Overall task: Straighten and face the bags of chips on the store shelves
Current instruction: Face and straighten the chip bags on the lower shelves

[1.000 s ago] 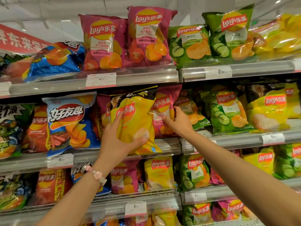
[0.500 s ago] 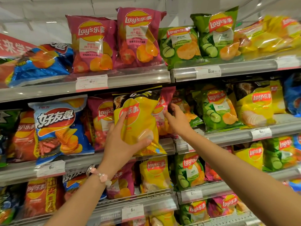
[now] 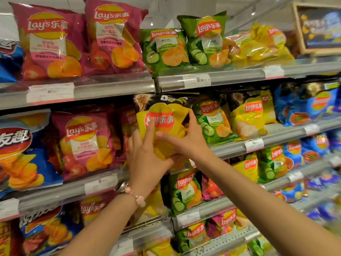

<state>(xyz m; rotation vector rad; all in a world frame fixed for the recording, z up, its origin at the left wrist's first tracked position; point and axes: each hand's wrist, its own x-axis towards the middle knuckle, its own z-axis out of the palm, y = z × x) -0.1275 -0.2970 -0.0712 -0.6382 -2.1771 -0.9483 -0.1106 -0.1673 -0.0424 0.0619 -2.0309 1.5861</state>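
Note:
A yellow Lay's bag with a black top (image 3: pixel 164 115) stands in front of the middle shelf, between a pink Lay's bag (image 3: pixel 86 139) and a green cucumber Lay's bag (image 3: pixel 212 119). My left hand (image 3: pixel 145 159) grips its lower left part, thumb under the bottom and index finger lying up across the logo. My right hand (image 3: pixel 186 139) holds its right side, thumb on the front and fingers curled round the right edge. The bag faces forward, slightly tilted.
Grey shelf rails with price tags (image 3: pixel 196 81) run across every level. Pink, green and yellow Lay's bags fill the top shelf (image 3: pixel 114 87). Blue bags (image 3: pixel 313 106) stand at the right, a blue ridged-chip bag (image 3: pixel 20 156) at the left. Lower shelves hold more bags.
My right hand left the pink bag behind and came onto the yellow bag's right edge. The yellow bag moved right toward the green bags; the view shifted right and closer.

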